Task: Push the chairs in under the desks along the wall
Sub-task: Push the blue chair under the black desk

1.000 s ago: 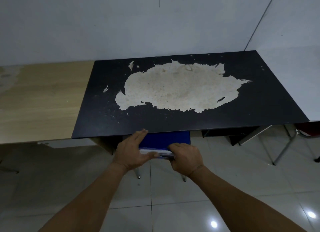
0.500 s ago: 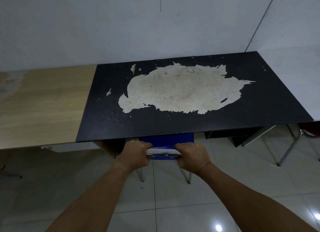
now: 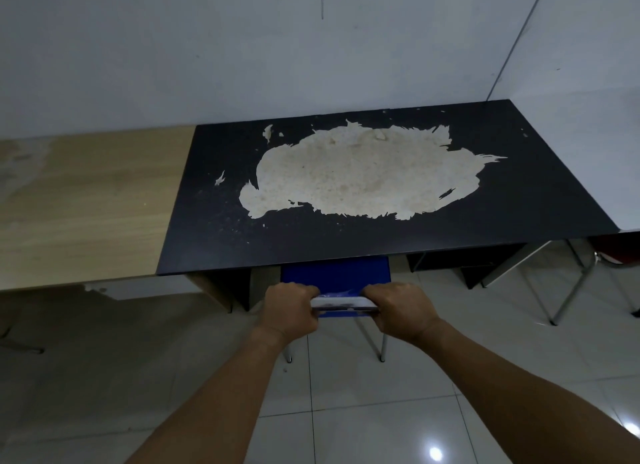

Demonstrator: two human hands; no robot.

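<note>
Black surface (image 3: 381,235) against wall, worn pale patch in middle. Blue chair (image 3: 334,271) directly ahead, seat mostly tucked under front edge, backrest top running left-right. Left hand (image 3: 289,309) and right hand (image 3: 401,311) equally near, fingers (image 3: 304,290) clamped on backrest ends. Push goes straight forward, likely nearly done.

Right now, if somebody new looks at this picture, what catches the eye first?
First, the big pale patch where the coating has peeled off the black desk against the wall. Next, the left hand and right hand gripping the back of a blue chair, its seat partly under the desk's front edge.
</note>
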